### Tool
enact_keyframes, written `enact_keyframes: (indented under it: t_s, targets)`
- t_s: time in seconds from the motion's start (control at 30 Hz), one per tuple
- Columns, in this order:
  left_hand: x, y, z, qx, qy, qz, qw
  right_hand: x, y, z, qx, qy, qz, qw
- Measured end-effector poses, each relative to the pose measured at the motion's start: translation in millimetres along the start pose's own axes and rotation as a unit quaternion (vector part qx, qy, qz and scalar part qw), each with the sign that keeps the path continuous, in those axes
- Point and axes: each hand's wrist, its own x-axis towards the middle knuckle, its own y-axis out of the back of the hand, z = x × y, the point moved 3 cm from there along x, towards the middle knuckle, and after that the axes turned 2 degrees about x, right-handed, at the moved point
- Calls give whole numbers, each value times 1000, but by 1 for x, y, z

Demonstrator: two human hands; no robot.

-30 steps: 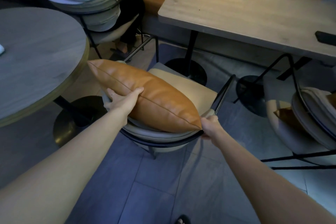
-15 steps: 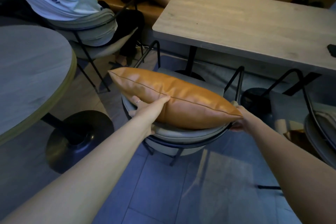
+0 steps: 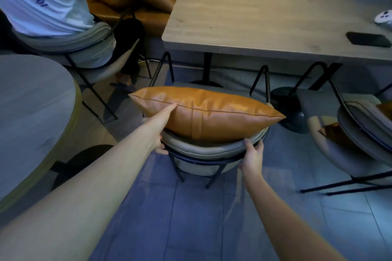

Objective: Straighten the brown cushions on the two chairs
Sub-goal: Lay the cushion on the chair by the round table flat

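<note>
A brown leather cushion [image 3: 212,114] stands on its long edge on the grey chair [image 3: 203,150] in front of me, leaning at the backrest. My left hand [image 3: 162,127] grips the cushion's left part, fingers up at the seam and thumb below. My right hand [image 3: 252,154] holds the rim of the chair's backrest under the cushion's right end. A second grey chair [image 3: 358,133] stands at the right. Another brown cushion [image 3: 333,133] lies on it, mostly hidden behind its backrest.
A round table [image 3: 36,112] is close on the left. A rectangular wooden table [image 3: 254,23] beyond the chairs carries a black phone [image 3: 368,39] and a white controller [image 3: 384,19]. A person [image 3: 42,0] sits on a chair at upper left. A brown sofa [image 3: 135,0] lines the back.
My right hand has left the cushion's right corner and dropped onto the chair's backrest rim. The cushion now lies more level across the chair. My left hand keeps its hold.
</note>
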Motion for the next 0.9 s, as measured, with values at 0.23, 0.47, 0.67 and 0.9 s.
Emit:
enact_keyframes:
  t_s: [0.23,0.47,0.67,0.9]
  targets:
    - [11,30,17,9,-60,-37,998,-53,-79,36,22,-123,69,990]
    - [36,55,28,12,-65,-153,986,-52,-105,22,20,-149,187,971]
    - [43,50,26,3,-59,-183,981,-45,-93,16,2,-128,168,977]
    - [40,28,21,6,-64,-224,973,-31,-71,4,-5,-103,112,988]
